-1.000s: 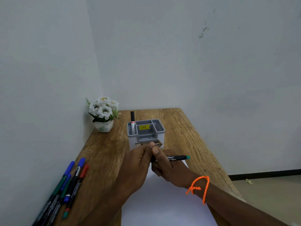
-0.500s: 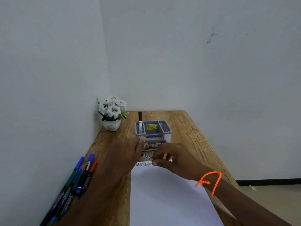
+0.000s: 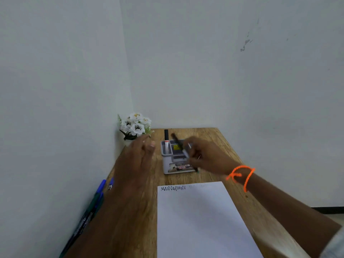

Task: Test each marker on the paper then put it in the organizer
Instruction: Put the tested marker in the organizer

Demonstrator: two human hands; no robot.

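Observation:
A grey organizer [image 3: 167,161] stands on the wooden table beyond a white paper [image 3: 201,220] that bears a black zigzag scribble [image 3: 173,188] and a fainter one beside it. One marker with a red band [image 3: 166,139] stands upright in the organizer's left slot. My right hand [image 3: 206,157] is over the organizer's right side, shut on a dark marker [image 3: 176,139] held tilted, blurred by motion. My left hand [image 3: 139,157] hovers left of the organizer, fingers apart, holding nothing. Several more markers [image 3: 98,194] lie at the table's left edge, partly hidden by my left arm.
A small pot of white artificial flowers [image 3: 135,125] sits in the back left corner against the wall. Walls close the table at left and back. The table's right edge [image 3: 234,151] drops to the floor. An orange cord circles my right wrist.
My right hand has lifted the marker from the top of the paper to above the organizer. My left hand has let go and moved left. A second faint scribble shows on the paper.

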